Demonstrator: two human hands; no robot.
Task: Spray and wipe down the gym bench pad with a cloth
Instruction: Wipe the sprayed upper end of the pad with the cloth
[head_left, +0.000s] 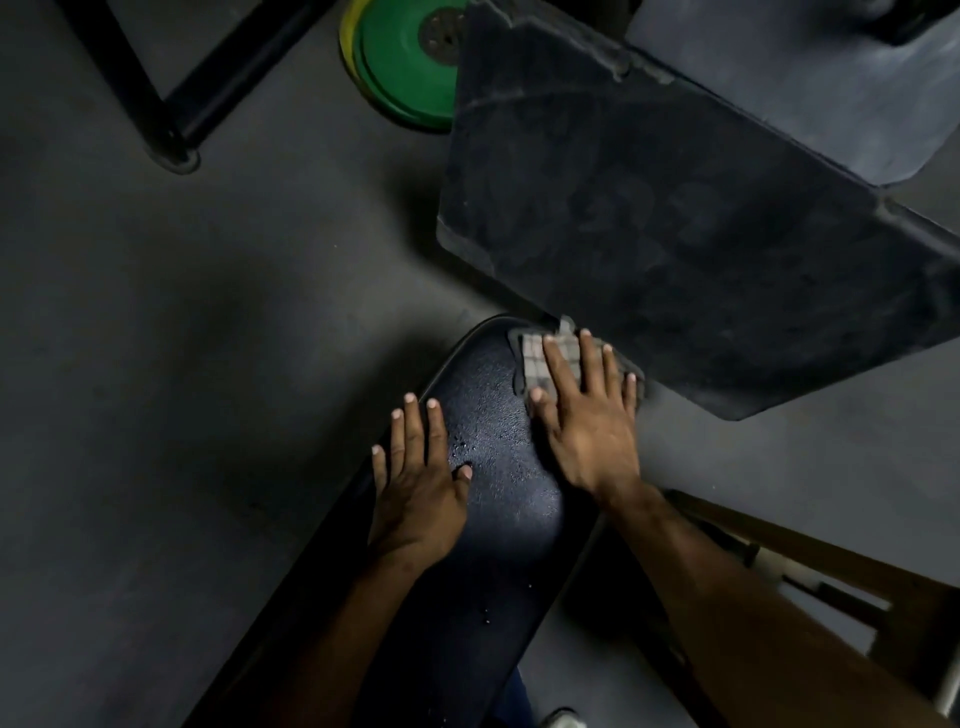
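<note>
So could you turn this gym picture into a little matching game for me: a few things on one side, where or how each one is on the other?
Things:
1. cloth
2. left hand
3. weight plates
4. bench pad

States:
A. flat on the pad's left edge, holding nothing
B. wet with droplets
C. green and yellow, on the floor
D. under the right hand

Pairs: 1-D, 2-A, 3-C, 4-B

No legible text, labels or numbers anywhere
</note>
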